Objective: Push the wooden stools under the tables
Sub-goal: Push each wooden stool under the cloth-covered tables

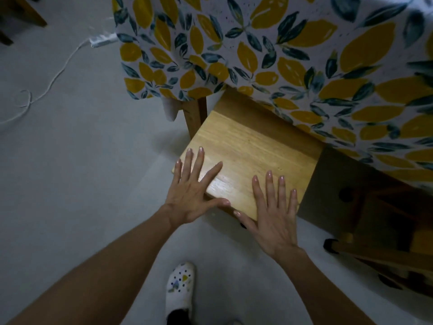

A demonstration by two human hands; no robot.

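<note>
A light wooden stool (pixel 248 148) stands partly under a table covered by a lemon-print tablecloth (pixel 293 55); its far part is in the cloth's shadow. My left hand (pixel 194 191) lies flat on the seat's near left corner, fingers spread, thumb along the near edge. Over the near right edge rests my right hand (pixel 274 214), also flat with fingers apart. Neither hand grips anything. A wooden table leg (pixel 194 118) stands just left of the stool.
A second wooden stool (pixel 384 231) sits in shadow under the table at the right. A white power strip (pixel 103 39) and its cord (pixel 54 78) lie on the grey floor at the left. My socked foot (pixel 180 285) is below. Dark furniture legs show top left.
</note>
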